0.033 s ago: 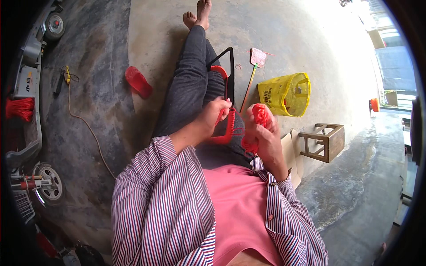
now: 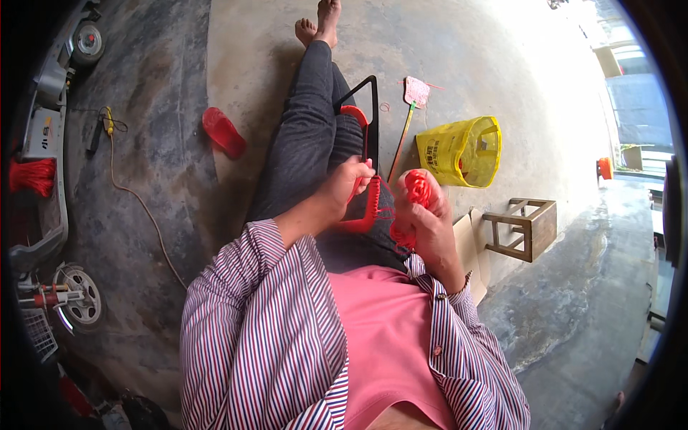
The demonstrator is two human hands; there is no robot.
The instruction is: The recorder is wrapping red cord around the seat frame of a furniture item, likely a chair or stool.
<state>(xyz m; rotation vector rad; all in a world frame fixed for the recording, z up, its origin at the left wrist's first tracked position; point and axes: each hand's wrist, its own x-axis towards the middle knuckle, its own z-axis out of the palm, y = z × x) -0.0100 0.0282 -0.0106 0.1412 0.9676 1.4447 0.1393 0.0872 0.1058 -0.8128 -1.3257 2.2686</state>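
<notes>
Concrete floor [image 2: 165, 129] is taking up most of the background, with a red slipper [image 2: 223, 132], yellow bin [image 2: 438, 152] and wooden stool [image 2: 532, 233] sitting around. Meanwhile a black frame [image 2: 375, 118] is lying over the person's lap. Left hand's [image 2: 346, 180] fingers are pinching a red strand [image 2: 355, 188] right by the frame; can't really tell whether they're gripping the frame too. Right hand [image 2: 433, 221] is clenching a red cord bundle [image 2: 417, 188] just beside it. Progress-wise, red is already covering the near end, while the far right-hand bar is showing bare black, so I'm guessing partway, with plenty of cord remaining.
</notes>
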